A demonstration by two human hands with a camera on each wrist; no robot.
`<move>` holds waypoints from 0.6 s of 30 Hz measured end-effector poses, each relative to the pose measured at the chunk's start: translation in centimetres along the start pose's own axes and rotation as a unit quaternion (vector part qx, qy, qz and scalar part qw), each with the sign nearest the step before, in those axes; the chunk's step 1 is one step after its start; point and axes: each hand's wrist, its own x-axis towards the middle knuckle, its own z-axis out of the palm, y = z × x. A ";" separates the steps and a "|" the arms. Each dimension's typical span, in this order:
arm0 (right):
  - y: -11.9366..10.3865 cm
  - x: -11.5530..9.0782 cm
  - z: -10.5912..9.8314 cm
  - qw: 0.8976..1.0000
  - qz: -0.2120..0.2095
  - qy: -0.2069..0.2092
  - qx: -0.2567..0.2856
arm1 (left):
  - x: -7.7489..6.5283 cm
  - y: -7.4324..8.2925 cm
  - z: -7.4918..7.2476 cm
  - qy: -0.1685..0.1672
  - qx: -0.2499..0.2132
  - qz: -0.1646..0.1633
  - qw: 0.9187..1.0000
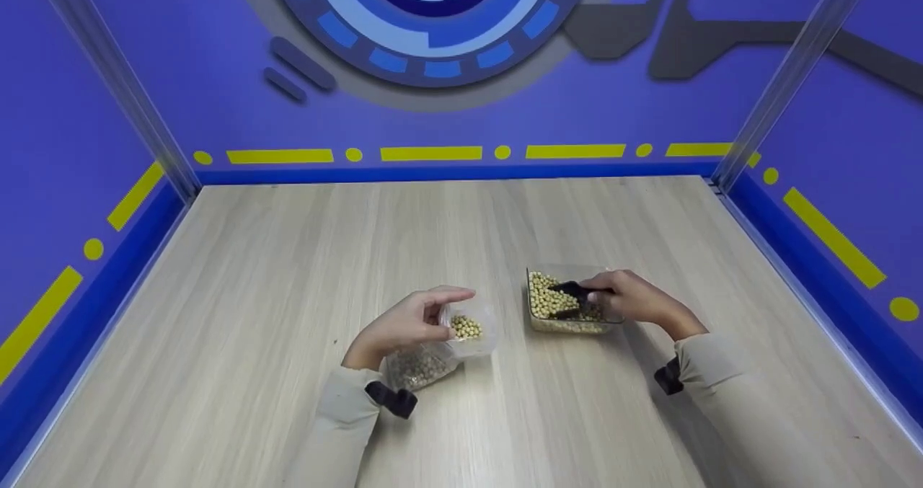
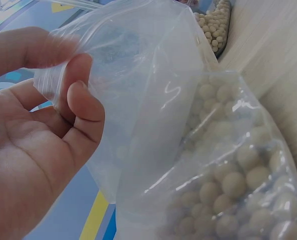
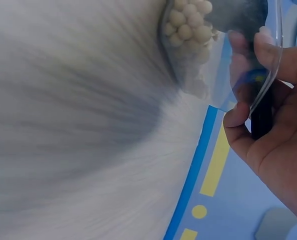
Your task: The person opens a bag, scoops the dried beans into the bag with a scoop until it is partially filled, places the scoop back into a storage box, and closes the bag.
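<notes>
My left hand (image 1: 412, 321) pinches the rim of a clear zip bag (image 2: 153, 100), keeping its mouth open. Round beige beads or beans (image 2: 233, 185) fill the lower part of that bag, which rests on the table; more show through its mouth in the head view. To the right, my right hand (image 1: 631, 297) grips the handle of a black scoop (image 1: 570, 290). The scoop's head sits among similar pale round pieces (image 1: 548, 302) inside a clear box (image 1: 573, 327). In the right wrist view the box's transparent wall stands in front of some fingers (image 3: 238, 117).
A light wood-grain table (image 1: 288, 257) lies under everything. Blue panels (image 1: 173, 113) with yellow markings enclose its back and both sides. A gap of bare tabletop separates the bag from the box. Each wrist wears a black strap mount (image 1: 393, 399).
</notes>
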 end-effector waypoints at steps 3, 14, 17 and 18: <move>0.1 -0.1 0.1 1.000 0.003 0.003 0.006 | 0.0 0.0 0.0 -0.001 0.002 0.004 1.000; 0.5 0.0 0.8 0.999 -0.002 0.035 0.022 | 0.0 -0.1 0.1 0.004 -0.010 -0.006 1.000; 0.5 0.1 0.7 0.999 -0.005 0.036 0.024 | 0.0 -0.1 0.0 0.007 -0.008 -0.007 1.000; 0.6 0.2 0.7 0.999 -0.006 0.035 0.024 | 0.0 -0.1 0.0 0.008 -0.007 -0.008 1.000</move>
